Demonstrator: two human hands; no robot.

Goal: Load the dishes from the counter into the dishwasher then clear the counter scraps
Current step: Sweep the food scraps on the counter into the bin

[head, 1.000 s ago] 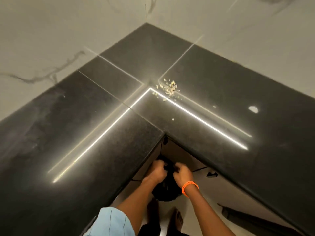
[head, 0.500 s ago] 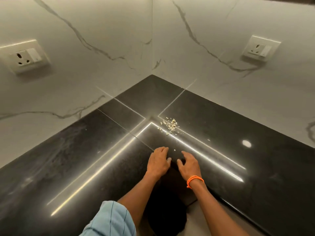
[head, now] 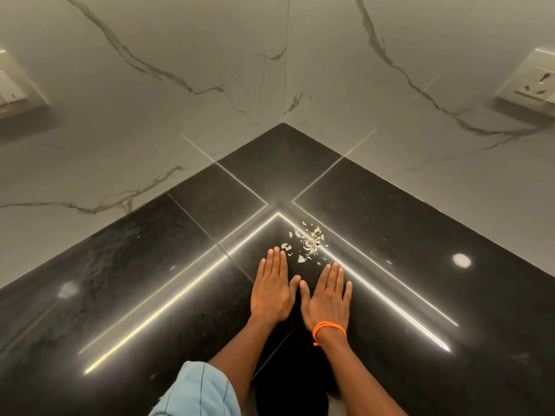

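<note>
A small pile of pale scraps [head: 309, 243] lies on the black corner counter [head: 150, 280], just right of the inner corner seam. My left hand [head: 271, 291] rests flat on the counter, palm down, fingers straight, its fingertips just left of the nearest scraps. My right hand [head: 327, 295], with an orange band at the wrist, lies flat beside it, fingertips just below the pile. Both hands hold nothing. The thumbs almost touch.
Marble walls meet at the corner behind the counter. A wall socket [head: 531, 85] sits on the right wall and a switch plate [head: 15, 88] on the left wall. Bright light strips reflect off the counter. A dark object [head: 291, 394] shows below the counter edge.
My hands rose from a dark object under the counter edge and moved forward onto the counter. They now lie flat just short of the scraps. The view tilted upward.
</note>
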